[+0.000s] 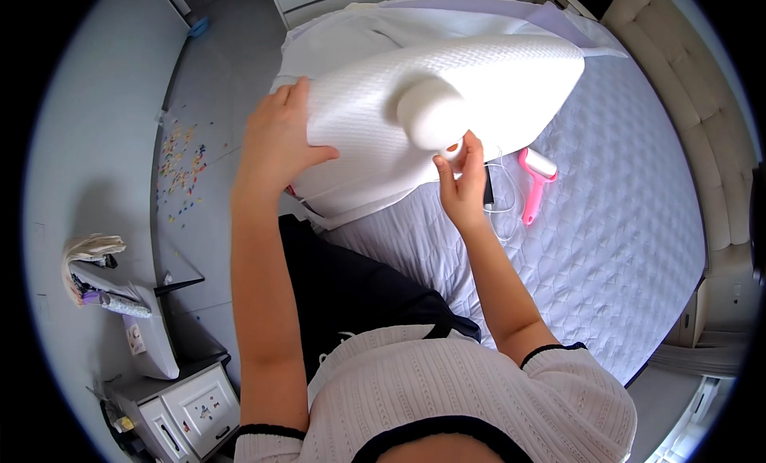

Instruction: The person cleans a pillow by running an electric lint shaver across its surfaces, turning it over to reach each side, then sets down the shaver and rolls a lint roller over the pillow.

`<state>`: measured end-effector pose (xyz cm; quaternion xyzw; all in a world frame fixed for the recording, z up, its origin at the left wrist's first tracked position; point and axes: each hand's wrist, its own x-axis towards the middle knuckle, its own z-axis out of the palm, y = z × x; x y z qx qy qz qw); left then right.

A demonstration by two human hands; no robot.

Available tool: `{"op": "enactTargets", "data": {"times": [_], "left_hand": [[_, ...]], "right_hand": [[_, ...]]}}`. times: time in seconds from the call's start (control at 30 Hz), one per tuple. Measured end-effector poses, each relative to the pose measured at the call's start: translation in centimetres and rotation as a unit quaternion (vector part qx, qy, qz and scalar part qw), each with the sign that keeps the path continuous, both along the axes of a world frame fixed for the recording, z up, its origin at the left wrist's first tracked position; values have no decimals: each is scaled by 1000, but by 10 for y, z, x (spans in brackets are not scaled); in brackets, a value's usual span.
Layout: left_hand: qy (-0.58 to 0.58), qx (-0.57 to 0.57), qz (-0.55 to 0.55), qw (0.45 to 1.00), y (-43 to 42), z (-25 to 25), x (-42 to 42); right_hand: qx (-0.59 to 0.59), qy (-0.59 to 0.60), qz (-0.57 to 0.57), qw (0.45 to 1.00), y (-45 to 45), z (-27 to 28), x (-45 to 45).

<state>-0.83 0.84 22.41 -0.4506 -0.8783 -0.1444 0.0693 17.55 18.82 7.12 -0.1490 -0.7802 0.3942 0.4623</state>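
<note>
Directions by clock face from view centre. White pillow (pixel 511 76) at 12 to 1 o'clock, tilted up on the bed (pixel 630 215), textured face showing. Left hand (pixel 278 140), 11 o'clock: holding the pillow's left edge, thumb spread wide from the fingers and lying on the textured face. Right hand (pixel 461 193), 2 o'clock: narrow grip, thumb and fingers closed on the lower end of a white round-headed device (pixel 435 116); orange spot visible near the fingertips. Round head is in front of the pillow; contact cannot be told. Pink lint roller (pixel 533 193), 2 to 3 o'clock, lies on the bed near the right hand. White cord (pixel 523 203) loops between them. Small coloured pieces (pixel 182 168) scattered on the floor, 10 o'clock.
</note>
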Motion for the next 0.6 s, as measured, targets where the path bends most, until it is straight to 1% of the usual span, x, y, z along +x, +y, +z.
{"op": "enactTargets", "data": {"times": [0.07, 0.1, 0.13, 0.2, 0.23, 0.27, 0.3, 0.33, 0.43, 0.47, 0.53, 0.6], "left_hand": [[6, 9, 7, 1000, 0, -3, 1], [10, 18, 10, 1000, 1, -5, 1], [9, 17, 12, 1000, 2, -6, 3], [35, 47, 30, 998, 4, -9, 7], [35, 46, 30, 998, 5, -11, 7], [28, 46, 47, 997, 7, -14, 7], [22, 47, 64, 997, 9, -15, 7], [24, 48, 63, 997, 9, -15, 7], [9, 51, 59, 997, 4, -17, 7], [9, 56, 73, 996, 4, -19, 5], [9, 62, 93, 994, 2, -18, 6], [53, 31, 81, 995, 2, -14, 9]], "right_hand": [[-6, -12, -46, 999, -11, 37, 5], [78, 38, -56, 995, -8, 52, 2], [77, 37, -54, 995, -10, 73, 1], [151, -46, -10, 987, -18, 117, 0], [151, -46, -10, 987, -22, 133, -4], [150, -68, 23, 986, -28, 146, -9], [151, -89, 56, 983, -31, 157, -15], [152, -87, 55, 983, -33, 165, -20], [257, -159, 60, 951, -25, 185, -37], [257, -158, 65, 951, -16, 193, -40], [314, -203, 22, 927, 4, 208, -44], [305, -220, 13, 927, 19, 218, -43]]}}
